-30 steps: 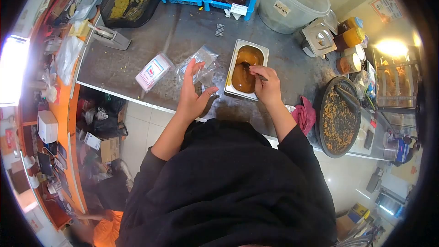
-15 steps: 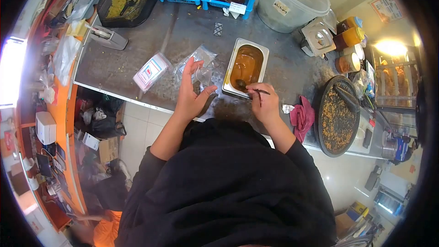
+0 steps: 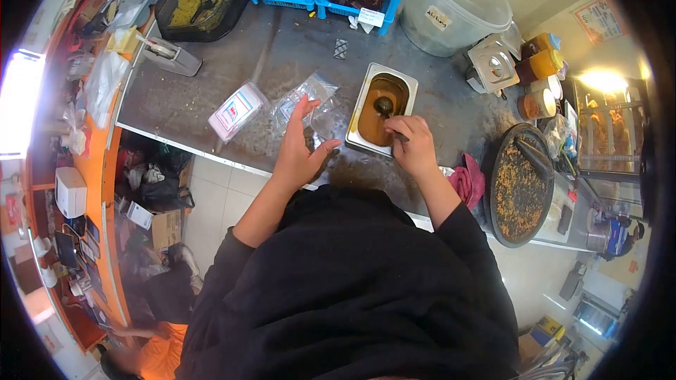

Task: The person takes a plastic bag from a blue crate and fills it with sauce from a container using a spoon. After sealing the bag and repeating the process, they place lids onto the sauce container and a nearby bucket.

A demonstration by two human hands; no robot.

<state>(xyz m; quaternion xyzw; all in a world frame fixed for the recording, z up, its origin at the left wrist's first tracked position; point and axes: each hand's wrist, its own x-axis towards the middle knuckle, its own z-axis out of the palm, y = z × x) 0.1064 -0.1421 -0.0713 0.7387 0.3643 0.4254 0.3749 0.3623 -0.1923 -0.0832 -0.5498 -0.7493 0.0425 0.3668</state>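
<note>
A steel container (image 3: 353, 125) with brown sauce inside stands on the dark table. My right hand (image 3: 414, 146) is closed on the handle of a dark spoon (image 3: 384, 105), whose bowl is in the sauce. Left of the container, my left hand (image 3: 301, 149) is raised with thumb and fingers apart. It is beside some clear plastic bags (image 3: 315, 95) and seems to touch none of them clearly. Farther left lies a stack of printed packets (image 3: 238, 110).
Around the table (image 3: 282, 35) are a tape dispenser (image 3: 170, 56), a tray of yellow food (image 3: 193, 0), blue baskets (image 3: 359, 13), a clear tub (image 3: 451, 14), a pink cloth (image 3: 467, 181) and a round black tray (image 3: 522, 193). A person in orange (image 3: 163, 352) is at the lower left.
The spoon has moved up and away from the container's near end, toward its middle. My right hand has shifted slightly right. My left hand stays spread.
</note>
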